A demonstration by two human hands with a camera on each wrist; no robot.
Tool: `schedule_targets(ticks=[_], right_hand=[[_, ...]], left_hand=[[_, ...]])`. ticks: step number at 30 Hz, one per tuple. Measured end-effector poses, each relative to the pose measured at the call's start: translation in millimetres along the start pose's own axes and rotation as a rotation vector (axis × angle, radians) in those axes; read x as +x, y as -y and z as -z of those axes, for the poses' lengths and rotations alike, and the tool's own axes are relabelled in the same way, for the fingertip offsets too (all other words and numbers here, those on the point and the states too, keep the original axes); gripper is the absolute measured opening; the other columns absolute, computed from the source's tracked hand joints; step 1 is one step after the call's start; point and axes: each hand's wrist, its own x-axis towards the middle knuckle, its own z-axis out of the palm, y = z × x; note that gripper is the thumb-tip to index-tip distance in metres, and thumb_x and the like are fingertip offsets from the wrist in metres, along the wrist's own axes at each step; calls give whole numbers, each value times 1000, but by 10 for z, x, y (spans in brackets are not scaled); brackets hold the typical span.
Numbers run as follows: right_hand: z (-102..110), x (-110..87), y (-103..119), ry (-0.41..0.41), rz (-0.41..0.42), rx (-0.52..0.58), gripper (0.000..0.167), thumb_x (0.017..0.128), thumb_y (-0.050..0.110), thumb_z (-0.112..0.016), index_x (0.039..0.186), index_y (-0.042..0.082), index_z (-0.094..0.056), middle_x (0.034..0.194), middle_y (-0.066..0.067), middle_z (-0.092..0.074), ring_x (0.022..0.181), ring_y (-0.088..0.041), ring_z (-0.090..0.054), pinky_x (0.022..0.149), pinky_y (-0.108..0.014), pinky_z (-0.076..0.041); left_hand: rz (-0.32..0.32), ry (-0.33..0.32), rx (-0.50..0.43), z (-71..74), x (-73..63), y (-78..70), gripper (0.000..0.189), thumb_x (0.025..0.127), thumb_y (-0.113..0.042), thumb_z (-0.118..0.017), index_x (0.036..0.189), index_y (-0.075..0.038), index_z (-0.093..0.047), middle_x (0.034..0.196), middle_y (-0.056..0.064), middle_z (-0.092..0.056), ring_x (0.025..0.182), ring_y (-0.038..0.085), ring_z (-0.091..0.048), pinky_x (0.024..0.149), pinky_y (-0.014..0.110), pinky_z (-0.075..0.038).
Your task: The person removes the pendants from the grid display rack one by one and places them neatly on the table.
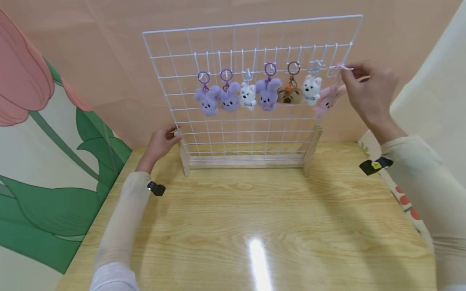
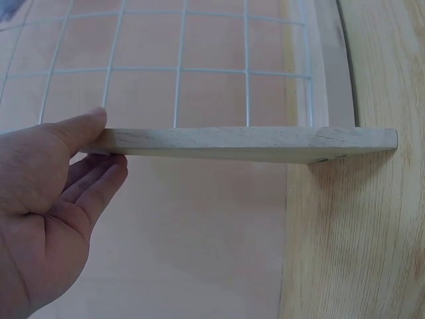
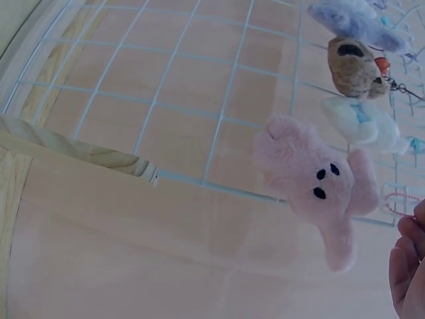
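At the right end of the white wire grid rack (image 1: 251, 25), my right hand (image 1: 376, 87) pinches the pink cord loop (image 3: 398, 195) of a pink plush keychain (image 3: 319, 176). The plush hangs below the fingers, long-eared and with a dark-dotted face, beside the last hooks. My left hand (image 1: 162, 143) grips the upper end of the rack's left wooden leg (image 2: 219, 139), thumb on one side and fingers on the other. Along the hook row hang purple plush keychains (image 1: 267, 95), white dog ones (image 1: 248, 96) and a brown one (image 1: 290, 95).
The rack stands on a wood-grain table (image 1: 218, 210) near its back edge, on a wooden base (image 1: 247, 162) with a right leg (image 1: 312, 151). Behind it is a peach backdrop (image 1: 109, 81). A tulip-patterned panel (image 1: 54, 161) lies to the left.
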Motion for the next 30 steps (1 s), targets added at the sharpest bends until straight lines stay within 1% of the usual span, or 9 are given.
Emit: schedule_targets(ticks=[4,8,13,17,21,23,24,28,30], right_hand=[[31,-22,26,4,-2,7,29,95,29,-68,104,4,-81,72,42,-52,68,15,-55,61,-6,-42],[81,-52,77,23,-19,12,29,96,28,-69,106,3,-80,75,39,-55,70,13,-56,62,-5,-44],[140,-86,138,29,-38,7,31,96,31,-71,106,2,-79,84,26,-66,73,11,-58,65,-6,-46],[165,-106,156,7,-12,9,29,96,30,-71,104,4,-80,89,16,-73,74,10,-59,67,-6,-46],[196,-134,169,-28,34,22,26,95,26,-70,100,3,-80,85,21,-69,72,11,-59,66,-5,-46],[221,-154,187,-42,45,25,25,95,26,-72,99,3,-80,86,18,-72,71,10,-59,66,-4,-47],[235,-164,198,-48,48,27,26,95,27,-72,99,3,-80,85,19,-71,71,10,-59,65,-4,-47],[291,-207,250,-58,54,41,28,94,32,-74,98,6,-81,88,12,-75,71,9,-60,65,-4,-47],[317,-230,271,-56,53,51,27,94,33,-75,98,7,-81,86,16,-74,71,8,-61,65,-4,-48]], left_hand=[[13,5,21,7,-6,-11,47,101,-13,-67,143,3,-54,140,28,-57,127,41,-60,103,47,-55],[21,9,16,6,-11,-33,47,101,-12,-67,143,3,-54,141,27,-57,127,41,-60,103,47,-55],[10,13,24,7,3,-33,47,101,-12,-66,143,5,-53,141,29,-56,127,42,-59,104,48,-54],[-1,12,34,10,3,-36,47,101,-12,-66,143,6,-53,140,30,-57,126,43,-60,104,49,-54],[-1,6,37,12,-4,-37,46,101,-12,-67,142,5,-54,138,28,-59,124,42,-61,102,49,-55],[3,2,35,14,-8,-41,46,100,-12,-67,141,5,-55,137,28,-59,124,42,-62,102,49,-56],[4,3,34,15,-11,-45,46,100,-12,-67,141,5,-55,137,28,-60,124,42,-62,101,49,-56],[9,-1,45,15,-19,-56,46,100,-12,-68,141,4,-56,137,28,-60,123,42,-62,101,48,-56],[9,-2,53,14,-18,-57,46,100,-12,-68,141,4,-56,138,27,-60,124,41,-62,101,48,-56]])
